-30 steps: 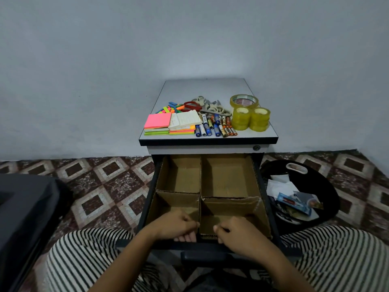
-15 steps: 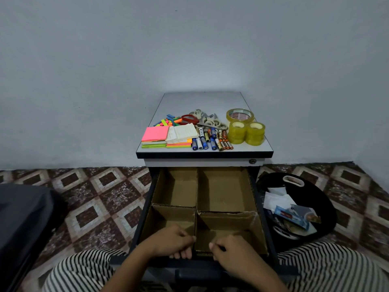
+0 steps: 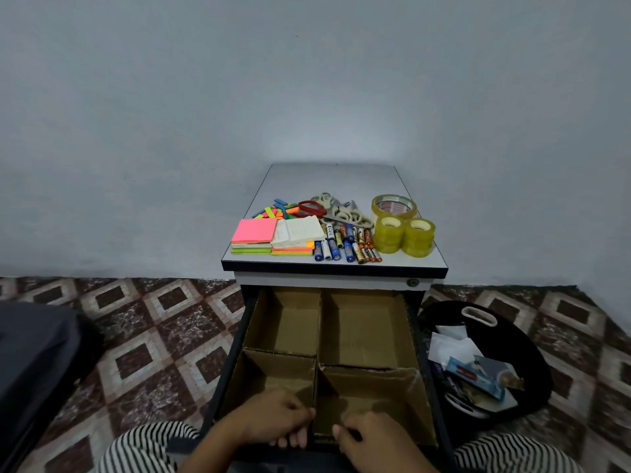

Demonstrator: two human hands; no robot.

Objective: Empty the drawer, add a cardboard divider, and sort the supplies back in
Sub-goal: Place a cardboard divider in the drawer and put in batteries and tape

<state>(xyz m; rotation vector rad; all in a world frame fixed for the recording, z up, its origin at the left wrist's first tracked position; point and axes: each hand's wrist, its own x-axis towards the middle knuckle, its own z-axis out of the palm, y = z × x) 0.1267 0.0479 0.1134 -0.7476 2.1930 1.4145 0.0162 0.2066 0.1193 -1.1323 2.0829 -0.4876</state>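
Observation:
The open drawer (image 3: 418,339) of a small cabinet holds a cardboard divider (image 3: 317,336) that splits it into four bare compartments. My left hand (image 3: 273,425) and my right hand (image 3: 372,438) sit at the drawer's near end, either side of the middle cardboard wall, with fingers curled and pinching its near end. On the cabinet top (image 3: 334,175) lie sticky note pads (image 3: 254,231), a white pad (image 3: 302,228), coloured tabs (image 3: 280,209), scissors (image 3: 336,209), batteries (image 3: 345,244) and yellow tape rolls (image 3: 404,233).
A black bin (image 3: 532,356) with papers and wrappers stands on the floor right of the drawer. A dark bulky object (image 3: 34,353) fills the left edge. My striped trouser knees (image 3: 143,448) flank the drawer front. A pale wall rises behind the cabinet.
My head has tilted up, so the cabinet and my hands sit lower in view. Both hands stay at the near end of the divider, drawn slightly towards me.

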